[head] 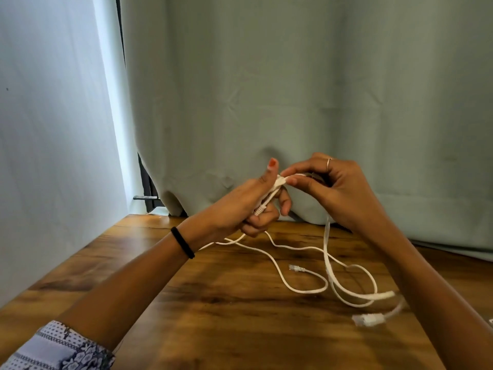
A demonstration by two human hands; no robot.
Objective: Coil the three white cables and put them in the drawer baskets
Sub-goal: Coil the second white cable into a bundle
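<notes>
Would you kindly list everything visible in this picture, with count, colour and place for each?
cables: count unclear, white, tangled loose on the table, one end held up in both hands
connector plugs: at least two, white or clear, lying on the table
table: one, brown wood, foreground
curtain: one, pale green, behind the table
wristband: one, black, left wrist
ring: one, silver, right hand
left hand: grips the cable
right hand: pinches the cable

A wooden table (186, 303) carries loose white cables (314, 273) looping across its right half, with two plug ends (296, 268) lying flat.
</notes>
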